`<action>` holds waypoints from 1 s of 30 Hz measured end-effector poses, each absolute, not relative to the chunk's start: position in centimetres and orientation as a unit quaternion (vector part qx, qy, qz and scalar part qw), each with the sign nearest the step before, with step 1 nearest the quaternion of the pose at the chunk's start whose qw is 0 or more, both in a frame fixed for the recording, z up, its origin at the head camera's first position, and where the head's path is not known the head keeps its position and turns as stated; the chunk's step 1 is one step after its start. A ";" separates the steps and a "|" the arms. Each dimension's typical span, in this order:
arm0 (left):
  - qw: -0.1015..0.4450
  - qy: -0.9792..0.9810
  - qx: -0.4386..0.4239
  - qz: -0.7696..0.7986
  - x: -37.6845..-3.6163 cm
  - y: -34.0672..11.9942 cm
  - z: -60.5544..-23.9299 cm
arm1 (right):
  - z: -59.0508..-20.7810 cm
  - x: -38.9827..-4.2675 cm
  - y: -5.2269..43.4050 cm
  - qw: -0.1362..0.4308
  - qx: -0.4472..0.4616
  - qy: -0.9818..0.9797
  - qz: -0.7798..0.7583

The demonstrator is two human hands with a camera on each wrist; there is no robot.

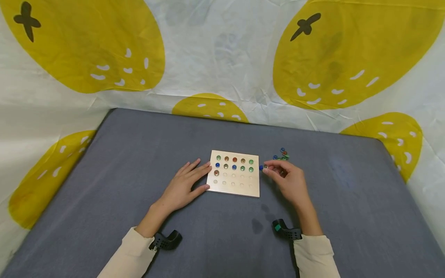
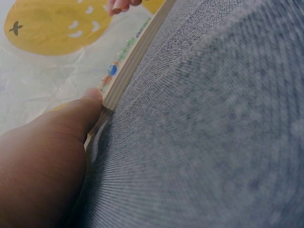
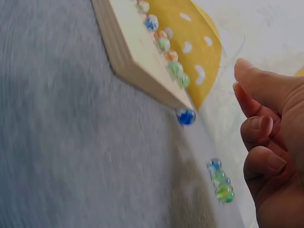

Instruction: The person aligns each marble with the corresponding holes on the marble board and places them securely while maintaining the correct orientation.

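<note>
Marbles (image 1: 234,162), glassy and round, in dimples of square wooden board (image 1: 234,173); left hand (image 1: 184,186) flat against edge, right hand (image 1: 288,178) loosely curled, holding nothing visible; grey woven cloth (image 1: 104,185).

blue marble (image 3: 185,116) (loose) beside board (image 3: 137,57)

A grey cloth-covered counter (image 1: 139,154) fills the middle. Behind it, from 9 to 3 o'clock, hangs a creased white backdrop (image 1: 222,50) printed with yellow strawberries.
</note>
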State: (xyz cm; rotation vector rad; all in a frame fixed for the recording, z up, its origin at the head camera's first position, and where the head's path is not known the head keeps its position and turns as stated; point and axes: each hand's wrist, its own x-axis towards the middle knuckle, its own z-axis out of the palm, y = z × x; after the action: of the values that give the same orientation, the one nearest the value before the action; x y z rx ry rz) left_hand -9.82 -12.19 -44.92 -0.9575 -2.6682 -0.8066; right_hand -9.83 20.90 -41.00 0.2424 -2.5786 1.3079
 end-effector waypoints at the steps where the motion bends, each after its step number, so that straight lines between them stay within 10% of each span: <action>1: 0.096 -0.901 -0.323 -0.273 -9.8 -12.2 -44.9 | -41.0 -9.8 20.7 0.119 0.084 -0.880 0.453; 30: 0.097 -0.901 -0.320 -0.276 -9.9 -12.2 -44.9 | -41.2 -10.4 15.1 0.140 0.132 -0.844 0.500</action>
State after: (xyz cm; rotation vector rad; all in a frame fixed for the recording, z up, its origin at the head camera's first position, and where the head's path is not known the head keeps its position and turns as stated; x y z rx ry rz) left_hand -9.90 -12.19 -44.93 -0.9485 -2.6677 -0.8185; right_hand -10.35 15.10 -41.15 0.3820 -2.4402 1.4448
